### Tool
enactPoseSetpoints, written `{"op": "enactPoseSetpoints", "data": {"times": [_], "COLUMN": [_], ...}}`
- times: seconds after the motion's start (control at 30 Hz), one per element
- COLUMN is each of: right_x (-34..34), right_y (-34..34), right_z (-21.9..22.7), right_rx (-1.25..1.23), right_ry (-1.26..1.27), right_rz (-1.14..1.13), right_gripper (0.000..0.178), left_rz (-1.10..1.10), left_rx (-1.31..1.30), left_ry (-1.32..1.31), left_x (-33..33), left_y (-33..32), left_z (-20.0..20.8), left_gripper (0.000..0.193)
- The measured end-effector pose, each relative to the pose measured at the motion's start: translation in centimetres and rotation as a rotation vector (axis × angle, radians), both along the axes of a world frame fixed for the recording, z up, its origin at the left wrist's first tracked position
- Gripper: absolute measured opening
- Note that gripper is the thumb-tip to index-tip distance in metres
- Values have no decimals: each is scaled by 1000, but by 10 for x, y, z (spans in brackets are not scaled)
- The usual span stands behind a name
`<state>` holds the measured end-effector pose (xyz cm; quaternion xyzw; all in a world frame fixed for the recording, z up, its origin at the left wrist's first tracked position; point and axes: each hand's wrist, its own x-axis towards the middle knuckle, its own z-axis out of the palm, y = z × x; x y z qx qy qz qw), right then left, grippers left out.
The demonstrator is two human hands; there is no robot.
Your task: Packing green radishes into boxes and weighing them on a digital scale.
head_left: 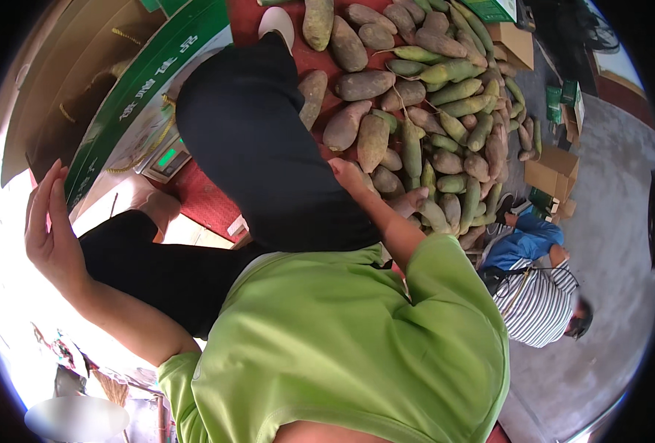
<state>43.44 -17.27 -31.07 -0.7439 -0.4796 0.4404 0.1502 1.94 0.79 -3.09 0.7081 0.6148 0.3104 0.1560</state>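
Note:
My left hand [52,240] is raised at the far left, fingers stretched out, holding nothing. It is beside a large green gift carton [139,88] with a yellow rope handle. My right hand [351,179] is low beside my black-clad thigh, close to the edge of a heap of soil-dusted radishes [372,140]; its fingers are partly hidden, and I cannot see anything held in it. The radishes, some green and some brownish pink, lie on a red surface [264,15]. A scale [166,159] with a lit green display stands between my left side and the carton.
Open brown cardboard [69,52] stands at the far left. To the right, another person [530,288] in a striped shirt and blue trousers sits beside the heap. Small cardboard boxes [553,171] and green boxes [554,103] stand on the grey floor [608,221].

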Motion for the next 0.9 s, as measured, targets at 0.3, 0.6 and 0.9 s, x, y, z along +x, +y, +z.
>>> {"op": "enactPoseSetpoints", "data": {"times": [0.3, 0.6, 0.9], "right_x": [91, 210, 202], "right_y": [17, 33, 39], "right_z": [-15, -19, -31], "right_rx": [248, 12, -424], "right_ry": [-256, -731, -684], "right_rz": [-90, -165, -165], "right_gripper": [12, 43, 74], "left_rz": [48, 48, 59], "left_rx": [76, 191, 153], "left_ry": [17, -60, 28], "left_x": [-5, -3, -1], "left_y": [-4, 2, 5], "left_z": [6, 4, 6], "left_gripper": [20, 18, 19]}}
